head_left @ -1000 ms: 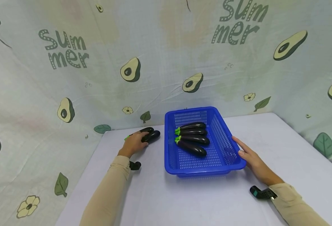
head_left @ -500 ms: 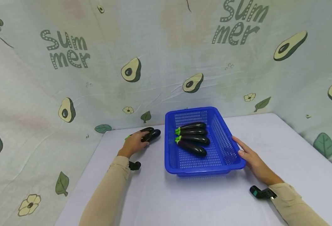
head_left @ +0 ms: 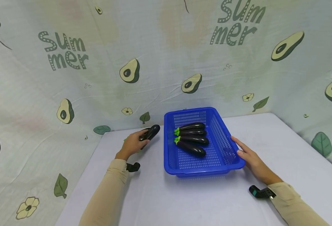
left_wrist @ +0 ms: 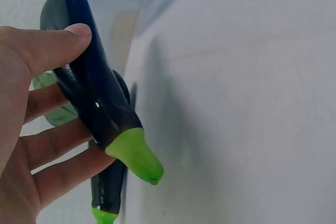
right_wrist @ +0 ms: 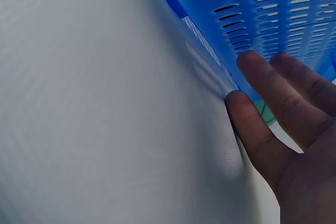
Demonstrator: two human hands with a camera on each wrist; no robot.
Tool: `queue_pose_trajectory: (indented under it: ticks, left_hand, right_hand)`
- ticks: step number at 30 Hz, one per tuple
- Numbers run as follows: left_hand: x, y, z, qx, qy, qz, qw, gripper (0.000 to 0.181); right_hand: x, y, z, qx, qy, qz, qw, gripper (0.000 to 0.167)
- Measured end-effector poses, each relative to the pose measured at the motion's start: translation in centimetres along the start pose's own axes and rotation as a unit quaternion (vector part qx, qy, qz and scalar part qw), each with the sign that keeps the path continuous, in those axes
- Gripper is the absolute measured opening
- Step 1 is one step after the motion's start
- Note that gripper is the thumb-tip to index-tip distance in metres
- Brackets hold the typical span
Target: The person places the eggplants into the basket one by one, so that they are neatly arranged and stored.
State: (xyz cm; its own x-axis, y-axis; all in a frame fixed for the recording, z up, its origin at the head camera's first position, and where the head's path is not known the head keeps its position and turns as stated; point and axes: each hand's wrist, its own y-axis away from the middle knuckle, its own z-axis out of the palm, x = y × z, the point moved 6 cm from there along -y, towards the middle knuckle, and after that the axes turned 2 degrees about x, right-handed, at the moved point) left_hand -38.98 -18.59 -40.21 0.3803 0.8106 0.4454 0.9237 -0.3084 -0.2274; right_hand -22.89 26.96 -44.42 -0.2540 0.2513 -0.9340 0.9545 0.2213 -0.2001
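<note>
In the head view my left hand [head_left: 132, 144] grips an eggplant [head_left: 153, 131] at the table's far left. The left wrist view shows this dark eggplant [left_wrist: 100, 98] tilted, its green cap down, thumb on one side and fingers curled round the other. Behind it a second eggplant [left_wrist: 107, 184] lies on the table, mostly covered. My right hand [head_left: 251, 160] rests against the right rim of a blue basket [head_left: 166, 150]. Its fingers [right_wrist: 278, 95] are fairly straight and touch the perforated side from outside. Several eggplants [head_left: 192, 148] lie side by side inside the basket.
A white cloth covers the table [head_left: 154, 201]. Behind it hangs a printed curtain [head_left: 160, 56] with avocados and lettering, close to the table's back edge. Black straps with small cameras sit on both wrists.
My left hand has raised and tilted the nearer eggplant off the table, with its rounded end upward. The right hand and basket hold their place.
</note>
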Motion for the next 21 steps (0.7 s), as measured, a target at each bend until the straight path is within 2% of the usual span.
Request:
queue_pose_trajectory:
  ticks: [6,13,21]
  left_hand:
    - [0.16,0.51,-0.50,-0.011,0.050,-0.022,0.9984,0.058]
    - [-0.07,0.68,-0.76,-0.015,0.125,-0.042,0.9912,0.062]
    - [0.85,0.15,-0.72,-0.007,0.153,-0.033,0.9876,0.072]
  right_hand:
    - [-0.14,-0.13,0.05,-0.002,0.001,-0.004,1.0000,0.055]
    - [-0.01,-0.21,0.48,-0.009,-0.008,-0.003,0.9999,0.055]
    - [-0.07,-0.06,0.03,-0.003,0.001,-0.002,1.0000,0.055]
